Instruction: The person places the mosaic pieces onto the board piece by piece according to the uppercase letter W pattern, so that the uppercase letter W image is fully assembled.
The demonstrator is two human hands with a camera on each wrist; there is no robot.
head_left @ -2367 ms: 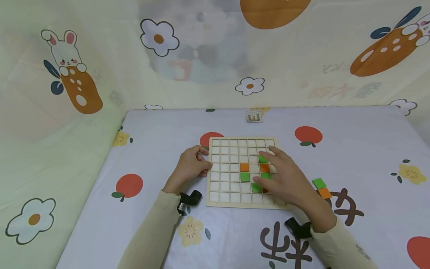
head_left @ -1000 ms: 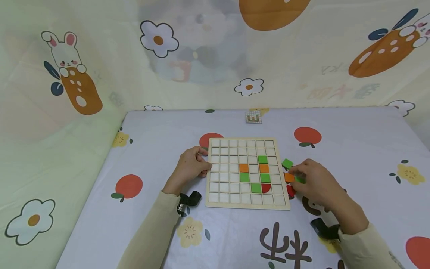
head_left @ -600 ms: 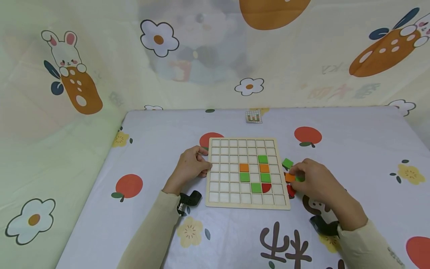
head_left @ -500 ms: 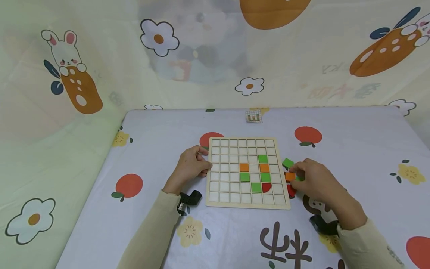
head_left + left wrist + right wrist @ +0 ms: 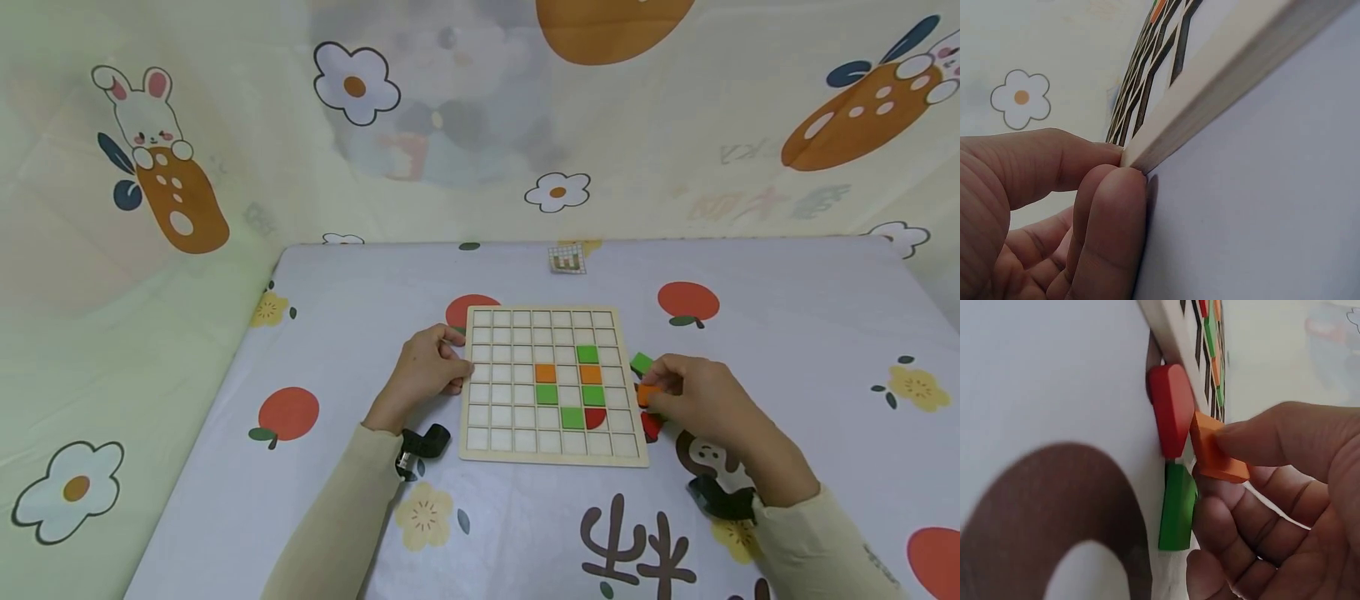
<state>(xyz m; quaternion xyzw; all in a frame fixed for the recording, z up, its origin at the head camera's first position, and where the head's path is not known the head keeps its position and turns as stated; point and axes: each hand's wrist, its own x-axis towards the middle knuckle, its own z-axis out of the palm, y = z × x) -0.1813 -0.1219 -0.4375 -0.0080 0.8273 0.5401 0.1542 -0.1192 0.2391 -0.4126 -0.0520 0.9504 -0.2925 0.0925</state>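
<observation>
A pale wooden grid board [image 5: 502, 461] lies on the table, with green, orange and red tiles in some cells. My left hand [image 5: 426, 364] pinches its left edge; in the left wrist view the thumb is on the rim and the fingers are against its side. Just off the board's right side, my right hand [image 5: 701, 396] pinches an orange square tile [image 5: 1215, 450] between thumb and fingers, tilted up. Below it in the right wrist view are a red rounded tile [image 5: 1172, 406] and a green tile [image 5: 1177, 506]. Another green tile [image 5: 642, 363] lies beyond the fingers.
A small card printed with a grid pattern [image 5: 567, 259] lies near the table's far edge. The tablecloth [image 5: 360, 292] is printed with fruit and flowers. A patterned curtain [image 5: 465, 150] hangs behind the table.
My right hand has moved from over the board to the loose tiles at its right, uncovering a red tile in a cell. It now pinches the orange tile. The left hand has stayed put.
</observation>
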